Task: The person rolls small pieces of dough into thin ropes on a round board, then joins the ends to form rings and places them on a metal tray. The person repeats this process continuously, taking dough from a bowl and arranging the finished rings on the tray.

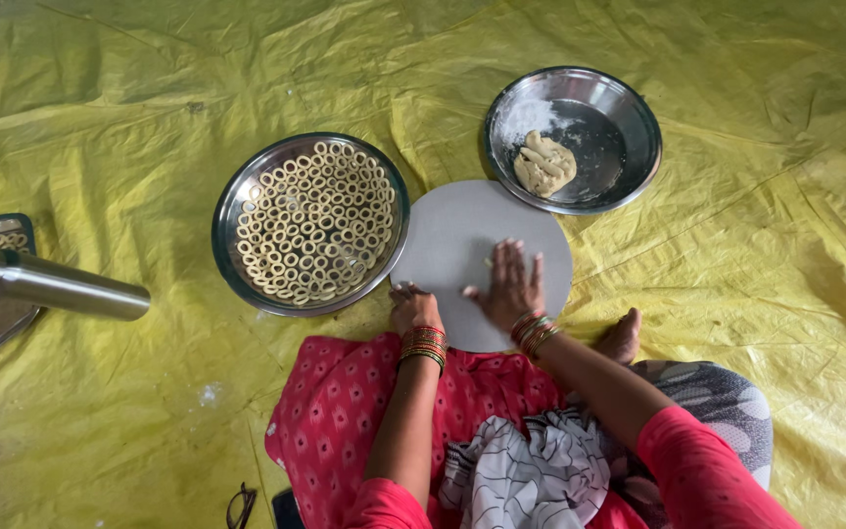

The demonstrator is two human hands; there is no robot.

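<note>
Two hands (511, 284) on one round board (462, 230).

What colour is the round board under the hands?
The round board is plain light grey, seen best in the head view.

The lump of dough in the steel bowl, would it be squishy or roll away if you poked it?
The dough lump would probably dent rather than roll: it looks soft, uneven and creased. It may cling a little, though white flour dusts the steel bowl beside it, which should cut sticking. It likely feels heavy for its size, being one dense mass.
</note>
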